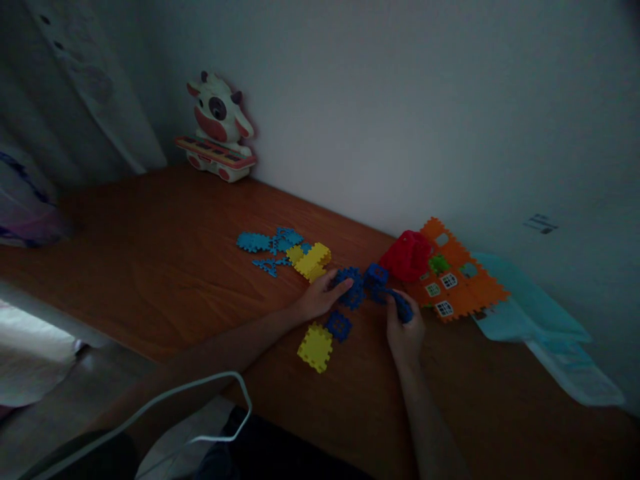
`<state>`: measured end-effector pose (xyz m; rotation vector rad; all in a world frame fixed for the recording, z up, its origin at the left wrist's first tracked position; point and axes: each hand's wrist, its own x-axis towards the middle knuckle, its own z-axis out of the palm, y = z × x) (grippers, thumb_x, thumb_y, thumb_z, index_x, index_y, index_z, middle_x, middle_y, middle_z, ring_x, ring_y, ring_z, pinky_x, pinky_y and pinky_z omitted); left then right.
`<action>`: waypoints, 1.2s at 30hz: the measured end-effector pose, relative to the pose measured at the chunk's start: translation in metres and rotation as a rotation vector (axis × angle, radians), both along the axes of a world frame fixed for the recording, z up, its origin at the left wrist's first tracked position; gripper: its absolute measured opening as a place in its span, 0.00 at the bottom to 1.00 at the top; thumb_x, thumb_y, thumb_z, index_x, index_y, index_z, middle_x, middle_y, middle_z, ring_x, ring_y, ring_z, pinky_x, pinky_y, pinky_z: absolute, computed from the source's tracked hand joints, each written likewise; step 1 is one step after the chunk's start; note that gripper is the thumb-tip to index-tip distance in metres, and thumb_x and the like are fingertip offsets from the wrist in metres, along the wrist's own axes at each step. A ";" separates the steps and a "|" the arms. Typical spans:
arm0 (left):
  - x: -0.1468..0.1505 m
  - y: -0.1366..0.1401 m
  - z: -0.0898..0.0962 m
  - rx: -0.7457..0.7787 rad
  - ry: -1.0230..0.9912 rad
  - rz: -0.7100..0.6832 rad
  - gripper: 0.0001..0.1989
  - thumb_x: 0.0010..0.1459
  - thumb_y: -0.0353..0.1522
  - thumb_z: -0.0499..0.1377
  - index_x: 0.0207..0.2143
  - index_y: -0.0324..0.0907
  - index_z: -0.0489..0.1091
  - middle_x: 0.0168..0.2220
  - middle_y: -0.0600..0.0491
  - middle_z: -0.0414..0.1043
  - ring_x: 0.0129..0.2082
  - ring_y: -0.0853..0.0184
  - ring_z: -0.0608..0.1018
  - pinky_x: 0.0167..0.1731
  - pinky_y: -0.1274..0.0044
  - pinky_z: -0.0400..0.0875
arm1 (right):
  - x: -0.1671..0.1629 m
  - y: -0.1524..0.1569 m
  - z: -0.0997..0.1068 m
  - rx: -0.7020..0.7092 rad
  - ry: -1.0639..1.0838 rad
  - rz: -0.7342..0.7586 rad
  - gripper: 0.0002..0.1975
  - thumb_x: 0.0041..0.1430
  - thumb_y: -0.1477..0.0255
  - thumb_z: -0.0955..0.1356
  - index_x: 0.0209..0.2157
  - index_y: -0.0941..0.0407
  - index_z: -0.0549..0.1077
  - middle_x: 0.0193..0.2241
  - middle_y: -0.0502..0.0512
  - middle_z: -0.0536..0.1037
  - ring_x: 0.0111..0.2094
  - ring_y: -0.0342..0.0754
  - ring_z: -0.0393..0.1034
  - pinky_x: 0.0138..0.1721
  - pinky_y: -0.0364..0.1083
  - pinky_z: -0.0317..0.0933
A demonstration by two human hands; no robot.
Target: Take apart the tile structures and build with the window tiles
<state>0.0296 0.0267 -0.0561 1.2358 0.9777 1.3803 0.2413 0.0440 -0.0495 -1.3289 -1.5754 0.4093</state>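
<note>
My left hand (323, 295) grips a dark blue interlocking toy tile (351, 288) with notched edges, thumb on its face. In my right hand (406, 328) is another dark blue tile (401, 307), held tilted between thumb and fingers. A dark blue piece (376, 275) shows between and behind the two hands; whether it is joined to either held tile I cannot tell. Just below the left hand, a dark blue window tile (339, 326) lies flat beside a yellow tile (316, 347). Several yellow tiles (313, 259) lie in a pile beyond the left hand.
Light blue pieces (255, 242) lie left of the yellow pile. Near the wall are a red object (407, 255), an orange panel (463, 280) with windows, and a pale turquoise plastic item (535, 313). A cow toy keyboard (219, 133) stands at the back. A white cable (200, 381) crosses my left forearm.
</note>
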 end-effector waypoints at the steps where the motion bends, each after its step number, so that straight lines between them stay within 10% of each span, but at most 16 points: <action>1: 0.001 -0.002 -0.001 0.004 0.059 -0.030 0.22 0.60 0.50 0.57 0.40 0.40 0.69 0.34 0.53 0.73 0.33 0.67 0.75 0.35 0.74 0.72 | -0.001 -0.001 0.001 -0.006 0.000 0.012 0.19 0.61 0.57 0.67 0.46 0.57 0.75 0.42 0.62 0.81 0.41 0.54 0.76 0.46 0.54 0.69; 11: 0.003 -0.004 -0.011 0.229 0.418 0.072 0.20 0.60 0.36 0.61 0.53 0.42 0.64 0.50 0.44 0.72 0.50 0.59 0.75 0.52 0.66 0.69 | -0.007 -0.003 -0.001 -0.099 -0.070 0.070 0.23 0.64 0.55 0.64 0.51 0.56 0.71 0.44 0.63 0.79 0.39 0.54 0.76 0.43 0.53 0.69; 24: 0.003 -0.007 -0.007 0.230 0.369 0.149 0.13 0.63 0.36 0.57 0.48 0.42 0.67 0.47 0.45 0.71 0.49 0.60 0.74 0.52 0.66 0.69 | -0.005 0.002 -0.005 -0.056 -0.235 0.176 0.21 0.68 0.62 0.57 0.56 0.55 0.69 0.50 0.64 0.78 0.50 0.56 0.73 0.53 0.57 0.64; 30: -0.027 -0.027 0.041 0.309 0.456 -0.332 0.17 0.60 0.46 0.59 0.42 0.43 0.73 0.41 0.48 0.75 0.42 0.60 0.77 0.44 0.70 0.71 | -0.004 0.001 -0.007 -0.070 -0.252 0.200 0.20 0.68 0.64 0.57 0.54 0.55 0.70 0.46 0.62 0.79 0.44 0.55 0.75 0.48 0.56 0.66; 36: -0.053 -0.046 0.082 0.299 0.621 -0.710 0.39 0.25 0.44 0.78 0.46 0.51 0.77 0.46 0.51 0.77 0.47 0.53 0.78 0.50 0.68 0.72 | -0.007 0.002 -0.004 0.000 -0.228 0.135 0.18 0.62 0.58 0.64 0.46 0.56 0.73 0.44 0.63 0.78 0.44 0.57 0.73 0.49 0.56 0.65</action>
